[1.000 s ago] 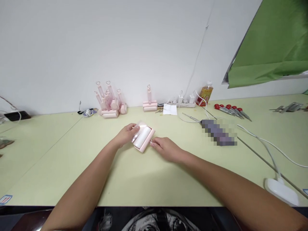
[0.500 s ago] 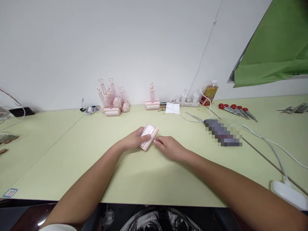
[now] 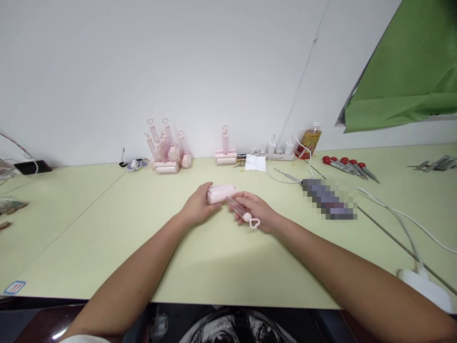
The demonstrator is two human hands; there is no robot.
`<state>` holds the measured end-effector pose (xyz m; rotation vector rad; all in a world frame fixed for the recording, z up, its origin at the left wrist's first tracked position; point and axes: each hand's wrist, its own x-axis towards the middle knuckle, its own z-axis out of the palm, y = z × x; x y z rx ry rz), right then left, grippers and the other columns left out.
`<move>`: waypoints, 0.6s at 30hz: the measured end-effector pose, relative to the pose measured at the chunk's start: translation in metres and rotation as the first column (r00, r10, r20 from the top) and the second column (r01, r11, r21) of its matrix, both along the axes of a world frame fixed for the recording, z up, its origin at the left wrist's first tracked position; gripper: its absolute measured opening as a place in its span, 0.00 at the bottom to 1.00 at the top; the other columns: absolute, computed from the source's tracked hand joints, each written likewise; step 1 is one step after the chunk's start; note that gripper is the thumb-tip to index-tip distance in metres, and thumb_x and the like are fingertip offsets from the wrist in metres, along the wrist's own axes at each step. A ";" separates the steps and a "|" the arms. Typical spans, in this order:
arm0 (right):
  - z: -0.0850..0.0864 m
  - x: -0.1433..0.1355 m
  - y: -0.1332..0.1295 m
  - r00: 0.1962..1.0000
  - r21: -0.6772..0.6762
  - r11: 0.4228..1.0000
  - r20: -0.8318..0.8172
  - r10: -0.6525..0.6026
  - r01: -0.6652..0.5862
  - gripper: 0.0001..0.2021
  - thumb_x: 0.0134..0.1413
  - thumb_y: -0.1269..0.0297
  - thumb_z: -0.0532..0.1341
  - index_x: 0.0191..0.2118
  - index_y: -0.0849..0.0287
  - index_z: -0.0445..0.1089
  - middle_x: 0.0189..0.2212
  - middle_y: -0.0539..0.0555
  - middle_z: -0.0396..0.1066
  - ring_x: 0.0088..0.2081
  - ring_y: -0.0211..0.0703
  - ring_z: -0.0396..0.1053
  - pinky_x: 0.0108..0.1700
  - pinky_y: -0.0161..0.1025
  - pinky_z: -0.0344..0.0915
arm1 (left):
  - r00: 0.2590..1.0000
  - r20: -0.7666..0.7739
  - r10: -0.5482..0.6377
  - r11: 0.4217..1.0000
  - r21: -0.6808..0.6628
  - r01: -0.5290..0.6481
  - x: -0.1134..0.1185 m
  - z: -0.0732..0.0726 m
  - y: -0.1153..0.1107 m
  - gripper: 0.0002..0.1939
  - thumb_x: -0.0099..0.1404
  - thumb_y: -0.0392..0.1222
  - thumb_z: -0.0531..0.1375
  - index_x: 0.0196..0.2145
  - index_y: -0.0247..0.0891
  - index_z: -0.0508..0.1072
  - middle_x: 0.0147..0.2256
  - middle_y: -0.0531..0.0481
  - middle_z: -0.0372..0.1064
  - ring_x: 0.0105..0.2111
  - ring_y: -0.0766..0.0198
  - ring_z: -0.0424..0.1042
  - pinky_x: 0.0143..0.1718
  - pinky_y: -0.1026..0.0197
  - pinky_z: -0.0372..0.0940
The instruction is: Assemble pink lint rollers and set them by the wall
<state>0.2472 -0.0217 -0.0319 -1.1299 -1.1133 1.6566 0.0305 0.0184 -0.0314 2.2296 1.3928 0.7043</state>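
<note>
Just above the table, a pink lint roller head is held in my left hand, fingers behind it and the thumb along its near side. My right hand is closed around a clear pink handle tipped with a heart-shaped loop. The loop points down towards me, and the handle's other end meets the head's near right edge. Whether the two are joined cannot be made out.
Several similar pink lint rollers stand by the wall, with another further right. Behind are a power strip, a paper and a bottle. To the right lie red-ended tools, a blurred dark object and white cables.
The lint roller head has turned from slanted to nearly level. The handle and its heart loop, hidden before, now show in my right hand, pointing towards me.
</note>
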 end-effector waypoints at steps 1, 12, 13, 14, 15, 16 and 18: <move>0.000 0.001 0.000 0.999 0.027 1.000 -0.047 0.011 -0.009 0.11 0.55 0.60 0.58 0.43 0.56 0.64 0.32 0.55 0.73 0.24 0.38 0.69 0.25 0.37 0.69 | 0.999 -0.037 0.021 1.000 0.000 -0.021 -0.001 -0.002 0.003 0.39 0.56 0.57 0.62 0.61 0.39 0.58 0.55 0.42 0.65 0.50 0.51 0.67 0.49 0.54 0.63; -0.018 -0.005 -0.003 0.937 0.470 0.880 0.334 -0.098 -0.075 0.23 0.55 0.54 0.60 0.54 0.58 0.62 0.25 0.46 0.64 0.24 0.37 0.64 0.28 0.37 0.64 | 0.988 -0.081 -0.131 0.991 -0.047 0.127 0.006 -0.004 0.004 0.43 0.60 0.68 0.52 0.64 0.37 0.57 0.59 0.41 0.63 0.57 0.47 0.62 0.55 0.53 0.57; -0.019 -0.004 -0.001 0.924 0.486 0.871 0.359 -0.133 -0.064 0.23 0.55 0.53 0.60 0.53 0.59 0.63 0.24 0.47 0.63 0.23 0.37 0.64 0.28 0.37 0.63 | 0.987 -0.083 -0.138 0.990 -0.040 0.136 0.007 -0.004 0.003 0.43 0.60 0.68 0.52 0.64 0.36 0.56 0.58 0.40 0.63 0.57 0.47 0.63 0.55 0.53 0.57; -0.019 -0.003 0.001 0.912 0.501 0.864 0.376 -0.165 -0.050 0.22 0.56 0.52 0.59 0.52 0.60 0.64 0.24 0.47 0.63 0.23 0.37 0.64 0.28 0.37 0.63 | 0.987 -0.083 -0.141 0.990 -0.034 0.138 0.008 -0.005 0.003 0.44 0.61 0.67 0.52 0.65 0.35 0.54 0.58 0.39 0.63 0.56 0.47 0.63 0.55 0.52 0.56; -0.019 -0.003 0.004 0.902 0.513 0.858 0.384 -0.196 -0.031 0.22 0.56 0.51 0.58 0.51 0.60 0.65 0.23 0.47 0.63 0.23 0.37 0.63 0.28 0.37 0.63 | 0.987 -0.081 -0.138 0.990 -0.031 0.136 0.009 -0.006 0.003 0.45 0.60 0.67 0.52 0.65 0.34 0.52 0.58 0.38 0.63 0.56 0.46 0.63 0.55 0.51 0.56; -0.019 -0.002 0.008 0.894 0.519 0.855 0.388 -0.224 -0.011 0.22 0.56 0.50 0.58 0.51 0.61 0.65 0.23 0.47 0.63 0.23 0.38 0.63 0.28 0.38 0.63 | 0.988 -0.077 -0.132 0.991 -0.031 0.130 0.010 -0.008 0.004 0.47 0.60 0.67 0.52 0.66 0.33 0.50 0.58 0.37 0.63 0.56 0.45 0.63 0.56 0.50 0.55; -0.018 -0.002 0.017 0.878 0.514 0.857 0.402 -0.261 0.020 0.22 0.57 0.50 0.57 0.51 0.61 0.65 0.22 0.47 0.64 0.22 0.38 0.63 0.27 0.37 0.63 | 0.993 -0.056 -0.106 0.994 -0.043 0.104 0.011 -0.010 0.005 0.49 0.59 0.67 0.53 0.67 0.33 0.45 0.59 0.36 0.61 0.57 0.45 0.61 0.57 0.49 0.54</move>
